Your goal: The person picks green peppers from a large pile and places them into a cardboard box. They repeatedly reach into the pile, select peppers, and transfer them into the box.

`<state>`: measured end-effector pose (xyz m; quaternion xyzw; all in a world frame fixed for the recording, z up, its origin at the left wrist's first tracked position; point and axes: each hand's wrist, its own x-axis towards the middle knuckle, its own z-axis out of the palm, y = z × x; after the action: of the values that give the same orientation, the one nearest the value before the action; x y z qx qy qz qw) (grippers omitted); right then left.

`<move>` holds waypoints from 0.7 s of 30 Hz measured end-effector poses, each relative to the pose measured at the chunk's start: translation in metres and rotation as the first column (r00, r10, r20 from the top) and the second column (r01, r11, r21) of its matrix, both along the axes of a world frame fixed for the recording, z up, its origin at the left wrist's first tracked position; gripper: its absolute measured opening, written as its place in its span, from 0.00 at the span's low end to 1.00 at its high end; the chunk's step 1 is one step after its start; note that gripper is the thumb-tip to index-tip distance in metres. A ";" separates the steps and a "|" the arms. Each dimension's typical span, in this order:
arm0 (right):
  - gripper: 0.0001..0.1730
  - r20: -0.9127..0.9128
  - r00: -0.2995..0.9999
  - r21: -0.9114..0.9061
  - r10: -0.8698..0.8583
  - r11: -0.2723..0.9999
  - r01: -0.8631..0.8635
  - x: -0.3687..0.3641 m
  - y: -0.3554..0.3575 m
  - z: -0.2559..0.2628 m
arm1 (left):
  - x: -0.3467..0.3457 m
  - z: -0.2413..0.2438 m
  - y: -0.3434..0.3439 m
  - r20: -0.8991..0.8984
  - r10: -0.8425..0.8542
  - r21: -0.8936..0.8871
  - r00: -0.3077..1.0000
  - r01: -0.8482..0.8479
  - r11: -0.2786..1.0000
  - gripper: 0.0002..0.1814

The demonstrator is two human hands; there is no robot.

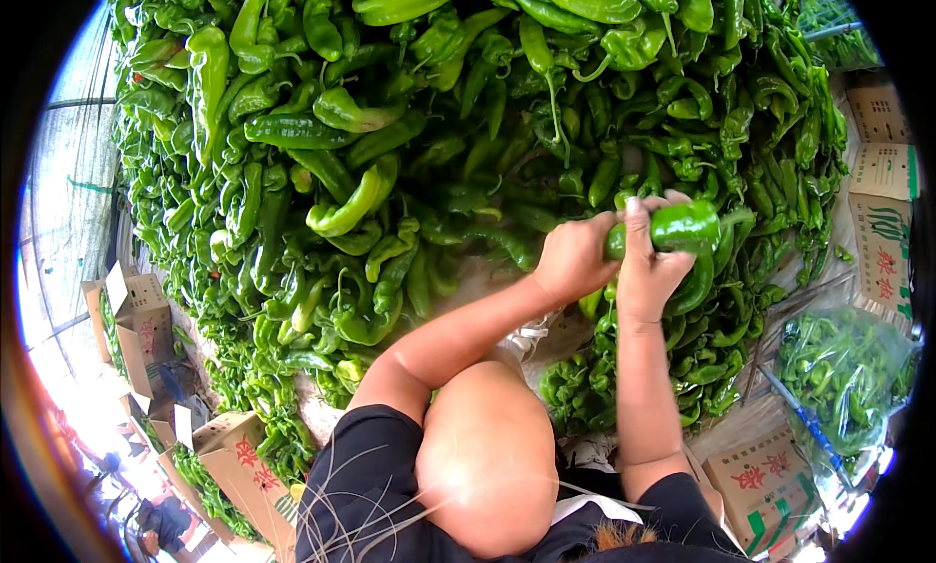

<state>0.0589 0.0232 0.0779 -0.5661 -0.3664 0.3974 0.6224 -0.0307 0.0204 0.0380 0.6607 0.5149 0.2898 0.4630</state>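
Note:
My right hand is wrapped around a glossy green pepper, its thumb pointing up along the near side. The pepper lies crosswise, with its pale stem to the right. Against its other end, my left hand is closed, fingers curled over the tip. Whether more than one pepper is in the grip is partly hidden by the fingers. Below and around both hands spreads a big heap of long green peppers, many curved or wrinkled. A lone curved green pepper hangs just under my right hand.
Open cardboard boxes filled with peppers stand at the lower left. More printed cardboard lies at the lower right. A clear plastic bag of peppers sits at the right, beside a blue pole. My bent knee rises in front.

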 end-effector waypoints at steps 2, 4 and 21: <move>0.19 0.182 0.976 0.097 -0.117 0.990 0.100 -0.001 0.002 -0.010 | 0.008 -0.010 -0.005 0.033 0.048 0.029 0.998 -0.049 0.998 0.13; 0.19 -0.278 0.938 -0.040 0.209 0.973 -0.229 0.013 0.007 -0.002 | 0.000 -0.017 -0.006 0.411 -0.050 -0.237 0.910 0.160 0.958 0.13; 0.24 -0.684 0.724 -0.108 -0.089 0.994 0.020 0.100 0.024 -0.017 | -0.083 -0.079 0.020 -0.444 0.297 0.430 0.845 -0.089 0.898 0.16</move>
<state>0.1584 0.0467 0.0608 -0.4174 -0.0742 0.5767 0.6984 -0.1139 0.0404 -0.0409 0.7355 0.6131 0.2523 0.1395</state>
